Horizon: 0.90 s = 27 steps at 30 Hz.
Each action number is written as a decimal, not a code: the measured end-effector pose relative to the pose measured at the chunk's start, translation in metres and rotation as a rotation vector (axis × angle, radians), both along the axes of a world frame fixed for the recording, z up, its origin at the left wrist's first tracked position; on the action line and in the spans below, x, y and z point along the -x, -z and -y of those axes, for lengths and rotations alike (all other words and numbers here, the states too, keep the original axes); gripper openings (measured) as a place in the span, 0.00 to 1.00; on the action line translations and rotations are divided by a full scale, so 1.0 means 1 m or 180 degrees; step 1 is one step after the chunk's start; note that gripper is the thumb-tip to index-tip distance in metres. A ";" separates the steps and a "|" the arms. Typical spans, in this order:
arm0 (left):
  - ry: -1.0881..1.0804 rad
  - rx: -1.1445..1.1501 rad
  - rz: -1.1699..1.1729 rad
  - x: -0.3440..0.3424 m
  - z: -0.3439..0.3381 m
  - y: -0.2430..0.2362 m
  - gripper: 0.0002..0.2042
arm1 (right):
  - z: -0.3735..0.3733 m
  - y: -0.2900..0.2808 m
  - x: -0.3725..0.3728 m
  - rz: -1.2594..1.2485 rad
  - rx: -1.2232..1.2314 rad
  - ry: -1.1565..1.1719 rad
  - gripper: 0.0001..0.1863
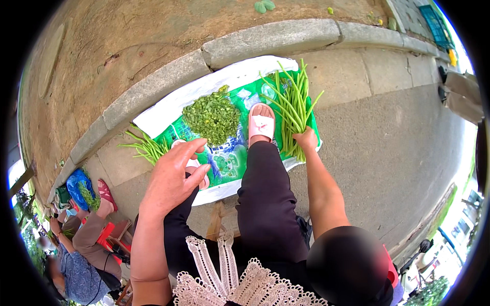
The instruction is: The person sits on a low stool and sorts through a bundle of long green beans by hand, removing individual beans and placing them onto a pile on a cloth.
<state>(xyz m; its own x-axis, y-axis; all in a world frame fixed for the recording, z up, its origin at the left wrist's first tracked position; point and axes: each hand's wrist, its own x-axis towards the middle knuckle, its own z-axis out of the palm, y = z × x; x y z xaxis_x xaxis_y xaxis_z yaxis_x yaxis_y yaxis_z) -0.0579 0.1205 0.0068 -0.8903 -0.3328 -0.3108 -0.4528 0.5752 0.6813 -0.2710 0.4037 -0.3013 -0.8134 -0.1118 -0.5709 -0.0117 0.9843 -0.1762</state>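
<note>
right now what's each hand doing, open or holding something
Left hand: open, fingers spread, holding nothing.
Right hand: closed on the long green beans.

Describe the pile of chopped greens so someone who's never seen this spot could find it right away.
Start at the white and green plastic sack spread flat on the pavement below the grey stone kerb. Near its middle, left of the pink and white sandal, sits the heap of chopped green pieces. Unlike the long whole green beans on the sack's right, it is short-cut bits.
</note>
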 end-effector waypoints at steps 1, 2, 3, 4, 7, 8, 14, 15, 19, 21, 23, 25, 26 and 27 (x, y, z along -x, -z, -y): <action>0.0000 -0.0026 0.0023 0.000 0.000 0.001 0.20 | -0.001 0.000 0.004 0.0172 0.0022 -0.0038 0.28; 0.0002 -0.0054 0.0044 0.000 0.001 0.001 0.20 | -0.002 0.000 0.007 0.0232 0.0069 0.0046 0.26; 0.0018 -0.0023 0.0017 0.001 0.001 0.001 0.20 | -0.004 0.000 0.011 0.0291 0.0115 0.0132 0.23; 0.0007 0.0012 0.0011 0.000 0.001 0.001 0.20 | 0.001 -0.005 0.010 0.0370 0.0164 0.0192 0.21; -0.0013 0.0045 0.0024 -0.001 0.002 0.002 0.20 | 0.006 -0.027 0.012 0.0418 -0.0050 -0.0047 0.23; -0.0010 0.0037 0.0028 -0.001 0.003 0.003 0.20 | -0.001 -0.020 0.015 0.0316 -0.0210 -0.0255 0.24; 0.0030 0.0045 0.0091 -0.002 0.003 0.002 0.20 | -0.019 -0.029 0.027 0.0365 0.0373 -0.0238 0.24; 0.0035 0.0039 0.0073 -0.002 0.003 0.002 0.20 | -0.021 -0.029 0.029 0.0381 0.0553 -0.0179 0.24; 0.0034 0.0028 0.0010 -0.002 0.002 0.000 0.20 | -0.030 -0.024 0.034 0.0314 0.1265 0.0274 0.20; 0.0048 0.0043 -0.0016 -0.001 0.001 0.000 0.20 | -0.032 -0.021 0.035 0.0283 0.1371 0.0331 0.20; 0.0086 0.0084 -0.0040 -0.001 0.001 0.000 0.20 | -0.031 -0.022 0.035 0.0231 0.1374 0.0283 0.20; 0.0088 0.0061 -0.0046 -0.001 0.001 -0.001 0.20 | -0.030 -0.023 0.033 0.0333 0.1442 0.0413 0.20; 0.0092 0.0049 -0.0054 -0.001 0.001 -0.001 0.19 | -0.029 -0.024 0.033 0.0379 0.1476 0.0481 0.20; 0.0100 0.0046 -0.0061 -0.001 0.000 -0.001 0.19 | -0.029 -0.026 0.033 0.0399 0.1533 0.0489 0.20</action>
